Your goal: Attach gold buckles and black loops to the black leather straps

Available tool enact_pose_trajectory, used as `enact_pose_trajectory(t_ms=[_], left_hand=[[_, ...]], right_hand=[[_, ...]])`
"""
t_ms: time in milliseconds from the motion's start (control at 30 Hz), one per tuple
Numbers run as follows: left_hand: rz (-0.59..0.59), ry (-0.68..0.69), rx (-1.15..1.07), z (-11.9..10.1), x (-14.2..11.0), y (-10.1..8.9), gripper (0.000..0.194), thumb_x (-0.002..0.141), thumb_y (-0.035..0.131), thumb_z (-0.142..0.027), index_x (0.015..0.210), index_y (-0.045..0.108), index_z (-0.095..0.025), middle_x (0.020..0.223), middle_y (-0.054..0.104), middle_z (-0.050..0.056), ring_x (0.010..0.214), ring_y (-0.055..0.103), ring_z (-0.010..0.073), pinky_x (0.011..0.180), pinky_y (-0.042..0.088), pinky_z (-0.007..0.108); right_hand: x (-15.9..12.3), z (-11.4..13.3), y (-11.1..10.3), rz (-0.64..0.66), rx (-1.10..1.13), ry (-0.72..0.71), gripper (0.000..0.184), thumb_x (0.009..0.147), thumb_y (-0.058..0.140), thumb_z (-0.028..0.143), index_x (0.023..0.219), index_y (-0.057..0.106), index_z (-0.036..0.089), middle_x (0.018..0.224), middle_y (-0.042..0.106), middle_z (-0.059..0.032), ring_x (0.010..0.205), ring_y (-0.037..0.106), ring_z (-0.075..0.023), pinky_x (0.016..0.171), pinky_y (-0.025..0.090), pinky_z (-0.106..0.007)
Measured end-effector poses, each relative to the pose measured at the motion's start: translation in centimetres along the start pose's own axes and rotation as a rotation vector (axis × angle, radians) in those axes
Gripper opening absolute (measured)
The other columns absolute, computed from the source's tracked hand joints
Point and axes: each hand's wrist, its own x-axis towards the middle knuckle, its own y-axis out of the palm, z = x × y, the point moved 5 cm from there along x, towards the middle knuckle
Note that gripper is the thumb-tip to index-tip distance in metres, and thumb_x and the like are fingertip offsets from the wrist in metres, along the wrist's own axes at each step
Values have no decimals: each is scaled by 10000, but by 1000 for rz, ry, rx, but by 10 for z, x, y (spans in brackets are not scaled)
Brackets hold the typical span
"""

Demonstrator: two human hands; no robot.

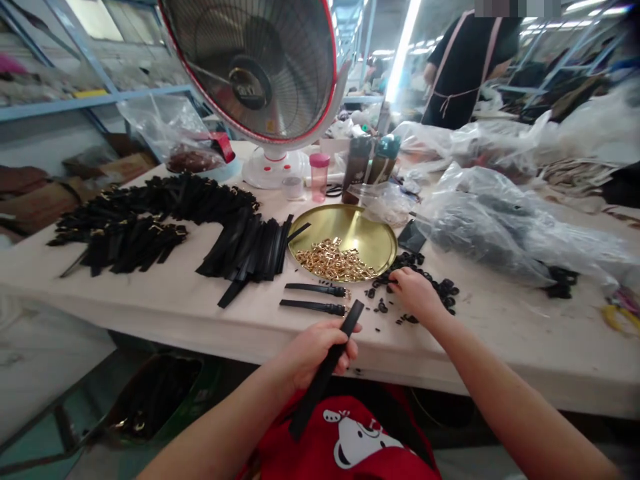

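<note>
My left hand [320, 350] is closed around a flat black strap [327, 367], which slants from above the table edge down over my lap. At the pile of small black strap loops [443, 290], my right hand [416, 293] has its fingertips bent together; whatever is between them is hidden. Two black straps with gold buckles, an upper buckled strap [315, 289] and a lower buckled strap [313, 307], lie side by side just beyond my left hand. Behind them a round gold tray [370, 230] holds a heap of gold buckles [333, 260].
Plain black straps [250, 250] lie stacked left of the tray, with a mound of buckled straps [130, 240] farther left. A heater-like fan [255, 73], a pink-lidded cup [319, 177] and dark bottles [357, 167] stand behind. Plastic bags [495, 220] cover the right; a person [465, 73] stands beyond.
</note>
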Motion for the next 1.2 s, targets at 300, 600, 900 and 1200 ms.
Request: enact_pose_trajectory(t_ms=[300, 600, 900, 1200], left_hand=[[6, -22, 37, -3, 7, -4, 327, 739, 424, -194, 1050, 490, -116, 586, 555, -11, 399, 469, 57, 400, 336, 161], [-167, 167, 773, -8, 13, -31, 270, 841, 339, -360, 825, 518, -158, 520, 495, -36, 432, 445, 90, 425, 304, 188], [-155, 333, 1144, -26, 12, -23, 336, 870, 291, -332, 877, 589, -177, 794, 631, 40, 705, 556, 160, 608, 366, 227], [-107, 306, 1283, -21, 2, -18, 336, 860, 324, -340, 819, 615, -178, 738, 640, 49, 642, 557, 172, 571, 359, 241]], right_hand=[[-42, 49, 7, 167, 1207, 446, 323, 740, 584, 396, 989, 610, 192, 799, 617, -21, 649, 567, -131, 663, 476, -302], [-60, 93, 37, 314, 1796, 751, 269, 651, 709, 338, 891, 646, 233, 749, 630, 27, 608, 585, -74, 689, 511, -240], [-63, 94, 29, 298, 1443, 568, 287, 639, 694, 385, 839, 633, 188, 673, 646, 4, 616, 592, -124, 655, 490, -285], [-71, 102, 24, 420, 1377, 420, 261, 610, 700, 379, 783, 646, 191, 619, 630, 13, 576, 564, -126, 575, 470, -276]])
